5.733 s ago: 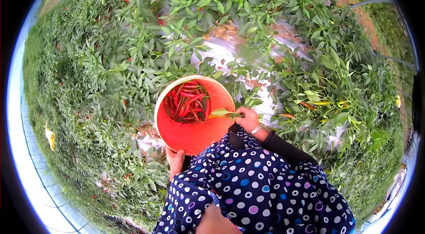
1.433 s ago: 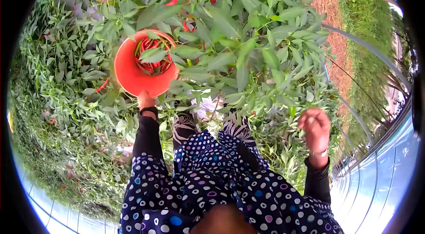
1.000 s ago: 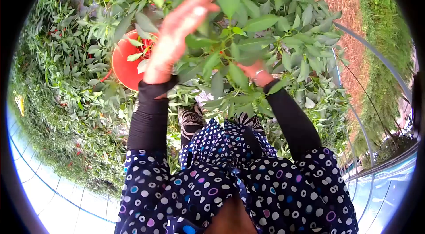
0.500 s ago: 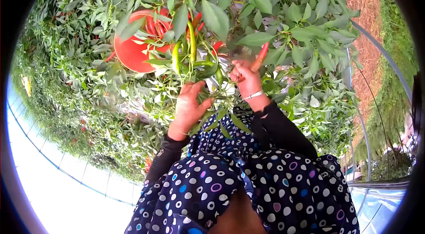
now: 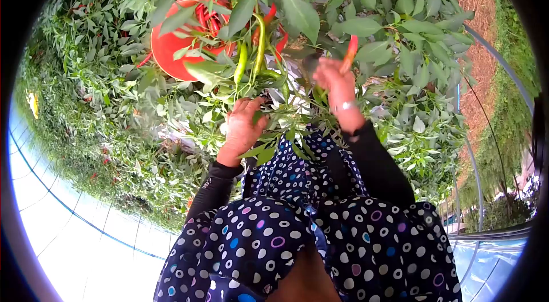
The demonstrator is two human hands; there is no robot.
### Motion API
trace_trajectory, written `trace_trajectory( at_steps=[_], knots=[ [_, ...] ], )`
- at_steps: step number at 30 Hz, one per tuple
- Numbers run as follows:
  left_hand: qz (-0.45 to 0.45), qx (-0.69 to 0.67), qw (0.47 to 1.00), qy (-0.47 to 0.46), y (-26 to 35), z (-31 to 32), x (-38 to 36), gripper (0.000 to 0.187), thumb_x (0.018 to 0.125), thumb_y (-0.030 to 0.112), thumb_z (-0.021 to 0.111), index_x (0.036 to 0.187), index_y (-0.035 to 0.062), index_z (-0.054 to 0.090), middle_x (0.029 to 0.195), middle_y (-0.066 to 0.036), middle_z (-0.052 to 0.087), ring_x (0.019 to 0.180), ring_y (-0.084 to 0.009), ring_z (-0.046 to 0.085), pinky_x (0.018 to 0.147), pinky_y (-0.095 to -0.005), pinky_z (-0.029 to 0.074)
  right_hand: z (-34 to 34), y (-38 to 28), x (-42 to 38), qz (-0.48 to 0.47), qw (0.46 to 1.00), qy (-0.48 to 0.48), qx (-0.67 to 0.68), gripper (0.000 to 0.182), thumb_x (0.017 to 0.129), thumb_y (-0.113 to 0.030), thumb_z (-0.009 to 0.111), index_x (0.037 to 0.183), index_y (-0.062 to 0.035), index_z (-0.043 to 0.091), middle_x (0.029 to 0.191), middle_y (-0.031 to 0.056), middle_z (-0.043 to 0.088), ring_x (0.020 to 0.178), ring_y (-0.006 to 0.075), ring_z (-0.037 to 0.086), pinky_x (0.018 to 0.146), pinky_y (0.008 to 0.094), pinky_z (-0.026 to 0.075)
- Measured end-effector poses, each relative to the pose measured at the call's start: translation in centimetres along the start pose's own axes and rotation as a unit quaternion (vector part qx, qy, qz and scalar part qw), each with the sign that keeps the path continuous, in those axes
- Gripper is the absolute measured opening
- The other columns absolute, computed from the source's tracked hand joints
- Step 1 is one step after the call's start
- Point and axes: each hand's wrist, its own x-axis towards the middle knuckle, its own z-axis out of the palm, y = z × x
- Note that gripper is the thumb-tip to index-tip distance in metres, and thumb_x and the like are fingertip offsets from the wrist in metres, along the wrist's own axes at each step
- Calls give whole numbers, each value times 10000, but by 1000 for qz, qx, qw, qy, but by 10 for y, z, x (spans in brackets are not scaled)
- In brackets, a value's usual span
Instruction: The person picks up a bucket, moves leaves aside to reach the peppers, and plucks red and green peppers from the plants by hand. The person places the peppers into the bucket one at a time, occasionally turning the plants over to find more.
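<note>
My right hand (image 5: 336, 84), a little blurred, is closed on a red chili pepper (image 5: 350, 53) whose tip points up and away. A small dark blurred shape by its fingertips is too smeared to name. My left hand (image 5: 245, 126) is lower and to the left, its bent fingers and thumb around a leafy branch (image 5: 264, 153) of a pepper plant; leaves partly cover the fingertips. Just above it hang a green chili pepper (image 5: 241, 64) and a yellow-green chili pepper (image 5: 261, 44). Red peppers (image 5: 281, 43) hang behind them.
A red bucket (image 5: 171, 53) with several red peppers in it stands among the plants at upper left, partly behind leaves. Dense pepper foliage (image 5: 86, 107) surrounds my hands. On the right are a curved pipe (image 5: 500, 64) and a strip of brown straw (image 5: 473, 16).
My right hand has moved up and to the right with the red pepper. The left hand stays near the same branch, its thumb drawn closer to the fingers. The view has shifted slightly.
</note>
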Motion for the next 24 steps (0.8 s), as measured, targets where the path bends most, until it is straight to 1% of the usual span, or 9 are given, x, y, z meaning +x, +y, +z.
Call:
trace_trajectory(
  at_steps=[4,6,7,11,14,16,18,22,24],
  knots=[
    [65,-142,981,115,-1,-5,-1,286,662,7,633,942,59,606,820,-99,585,779,-241,573,690,-316,466,28,31,72,174,982,-36,-60,176,773,-103,568,927,-18,560,776,54,608,644,159,609,559,269,468],
    [52,-167,977,126,12,-13,-1,257,670,-50,613,911,41,612,822,-113,580,739,-231,577,670,-301,474,44,47,92,164,966,-87,-179,155,779,-115,558,905,-24,559,790,66,612,647,174,610,558,284,471],
    [49,-193,972,126,16,-14,-1,252,679,-46,612,915,40,610,825,-111,580,747,-229,577,676,-296,472,53,56,97,184,977,-104,-33,142,784,-120,552,886,-23,571,793,81,615,636,186,608,558,301,471],
    [57,-227,963,134,20,-16,-1,230,696,-48,604,910,36,608,837,-110,585,767,-222,576,690,-287,467,42,67,106,238,960,-135,62,133,786,-106,556,887,-26,587,763,62,610,648,185,589,575,300,465],
    [59,-244,958,141,20,-16,-1,211,707,-54,599,901,30,611,842,-108,589,778,-212,573,690,-280,464,30,53,91,153,969,-66,184,58,772,-138,599,814,-99,592,695,10,579,661,154,549,588,309,402],
    [32,-303,943,137,18,-15,1,189,725,-56,594,897,22,613,840,-101,589,778,-200,568,691,-269,460,20,40,75,115,946,-140,268,68,769,-159,604,744,-119,556,677,0,559,686,159,547,587,317,376],
    [28,-327,935,135,18,-14,2,171,746,-57,584,897,16,614,842,-90,589,778,-183,562,693,-261,457,14,33,54,69,950,-107,287,89,770,-163,604,776,-111,532,721,20,554,717,181,545,610,313,382],
    [13,-348,930,116,17,-16,3,162,758,-57,573,899,12,613,850,-87,588,769,-161,562,680,-248,460,19,11,9,-38,964,-63,255,84,783,-23,563,860,-35,531,760,86,543,716,201,535,707,361,458],
    [-14,-370,924,94,18,-17,3,153,771,-54,560,902,7,611,857,-86,586,736,-138,570,669,-227,461,18,8,2,-87,974,-113,175,35,794,-58,541,817,-39,522,788,52,529,779,167,501,733,320,404]
  ],
)
